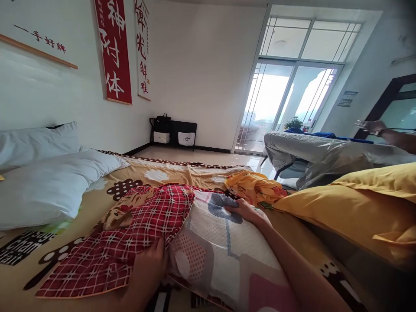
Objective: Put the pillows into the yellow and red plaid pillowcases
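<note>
A red plaid pillowcase (130, 242) with a cartoon animal print lies across the bed, its open edge lying over the left side of a pale patterned pillow (221, 251). My left hand (151, 262) is closed on the plaid cloth near that edge, at the lower middle. On the pillow's far side, my right hand (240, 210) grips the pillow by its grey-blue patch, thumb on top. How far the pillow reaches under the plaid cloth is hidden.
White pillows (42, 190) lie at left and a yellow pillow (351, 208) at right on the printed bedsheet (87, 221). Crumpled yellow cloth (253, 186) sits beyond. Behind stands a plastic-covered table (312, 147), with another person's hand (373, 128) above its right end.
</note>
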`<state>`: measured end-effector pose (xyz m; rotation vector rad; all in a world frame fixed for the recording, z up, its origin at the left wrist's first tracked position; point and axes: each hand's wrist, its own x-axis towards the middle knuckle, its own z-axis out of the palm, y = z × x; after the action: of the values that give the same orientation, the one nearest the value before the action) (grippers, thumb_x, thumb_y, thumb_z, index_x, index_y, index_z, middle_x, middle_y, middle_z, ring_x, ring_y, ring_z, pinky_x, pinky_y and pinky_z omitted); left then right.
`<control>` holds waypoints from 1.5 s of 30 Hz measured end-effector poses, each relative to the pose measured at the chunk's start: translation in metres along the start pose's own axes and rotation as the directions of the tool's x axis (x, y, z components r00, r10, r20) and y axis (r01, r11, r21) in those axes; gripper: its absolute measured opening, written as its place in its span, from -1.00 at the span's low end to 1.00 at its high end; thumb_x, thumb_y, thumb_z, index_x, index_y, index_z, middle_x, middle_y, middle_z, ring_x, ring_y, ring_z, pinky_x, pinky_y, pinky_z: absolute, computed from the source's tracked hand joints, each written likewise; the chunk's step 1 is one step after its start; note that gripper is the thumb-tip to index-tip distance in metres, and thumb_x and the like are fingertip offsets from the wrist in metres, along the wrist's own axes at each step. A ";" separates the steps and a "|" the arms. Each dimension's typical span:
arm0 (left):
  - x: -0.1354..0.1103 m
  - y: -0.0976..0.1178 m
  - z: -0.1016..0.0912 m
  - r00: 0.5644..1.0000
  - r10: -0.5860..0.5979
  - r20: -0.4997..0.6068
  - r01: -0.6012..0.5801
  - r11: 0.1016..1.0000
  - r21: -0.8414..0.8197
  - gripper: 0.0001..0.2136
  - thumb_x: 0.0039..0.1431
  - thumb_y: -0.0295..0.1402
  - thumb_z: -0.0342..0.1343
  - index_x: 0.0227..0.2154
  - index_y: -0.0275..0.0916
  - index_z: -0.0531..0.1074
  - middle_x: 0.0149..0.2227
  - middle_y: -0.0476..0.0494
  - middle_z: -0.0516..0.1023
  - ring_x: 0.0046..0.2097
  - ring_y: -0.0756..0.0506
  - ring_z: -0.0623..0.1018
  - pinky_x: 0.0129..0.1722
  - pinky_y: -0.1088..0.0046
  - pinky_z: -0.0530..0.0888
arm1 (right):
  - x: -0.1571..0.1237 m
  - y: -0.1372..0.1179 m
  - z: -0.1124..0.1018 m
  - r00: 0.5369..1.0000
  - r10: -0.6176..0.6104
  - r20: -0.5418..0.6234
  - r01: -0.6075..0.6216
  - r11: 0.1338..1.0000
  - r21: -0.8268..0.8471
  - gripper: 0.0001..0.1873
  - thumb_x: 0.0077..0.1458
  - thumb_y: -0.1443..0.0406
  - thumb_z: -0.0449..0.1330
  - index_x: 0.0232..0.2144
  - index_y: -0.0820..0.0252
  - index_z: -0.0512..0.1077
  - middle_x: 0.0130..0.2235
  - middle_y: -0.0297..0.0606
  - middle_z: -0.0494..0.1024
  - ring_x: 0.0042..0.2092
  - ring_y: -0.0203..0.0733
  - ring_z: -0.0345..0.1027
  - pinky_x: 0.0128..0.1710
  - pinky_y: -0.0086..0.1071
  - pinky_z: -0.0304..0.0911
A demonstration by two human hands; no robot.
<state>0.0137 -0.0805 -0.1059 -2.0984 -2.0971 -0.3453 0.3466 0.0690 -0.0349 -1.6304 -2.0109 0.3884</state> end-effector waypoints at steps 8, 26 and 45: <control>-0.006 0.061 -0.007 0.844 0.268 -0.464 -0.302 0.953 0.002 -0.83 0.12 -0.48 -0.05 -0.50 -0.22 0.40 -0.60 -0.07 0.47 -0.57 -0.07 0.49 -0.56 0.47 0.32 | 0.020 -0.018 -0.024 0.977 0.104 -0.184 -0.128 0.984 -0.123 -0.59 0.15 0.10 0.06 -0.36 0.29 0.57 -0.36 -0.11 0.60 -0.30 -0.09 0.46 -0.34 -0.37 0.25; -0.007 0.017 0.010 0.665 0.172 -0.727 -0.276 0.961 -0.025 -0.91 0.17 -0.52 0.05 -0.40 -0.25 0.42 -0.45 -0.11 0.38 -0.39 -0.07 0.38 -0.34 0.40 0.34 | -0.139 -0.080 0.084 0.717 -0.697 0.008 0.524 0.532 -0.666 -0.40 0.18 0.39 0.01 0.27 0.12 0.13 0.22 0.02 0.28 0.19 0.25 0.15 0.02 0.09 0.11; -0.003 0.045 -0.008 0.765 0.222 -0.604 -0.330 0.941 -0.072 -0.73 0.21 -0.57 -0.13 -0.55 -0.22 0.32 -0.55 -0.07 0.36 -0.44 -0.09 0.34 -0.31 0.35 0.21 | -0.066 -0.144 0.048 0.902 -0.379 0.208 0.425 0.687 -0.590 -0.45 0.15 0.50 -0.03 0.15 0.07 0.29 -0.12 -0.19 0.54 -0.13 -0.06 0.43 -0.29 -0.32 0.25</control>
<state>0.0582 -0.0858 -0.0964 -1.9918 -1.4129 -1.0216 0.2107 -0.0239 -0.0131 -1.4357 -2.6537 -0.4550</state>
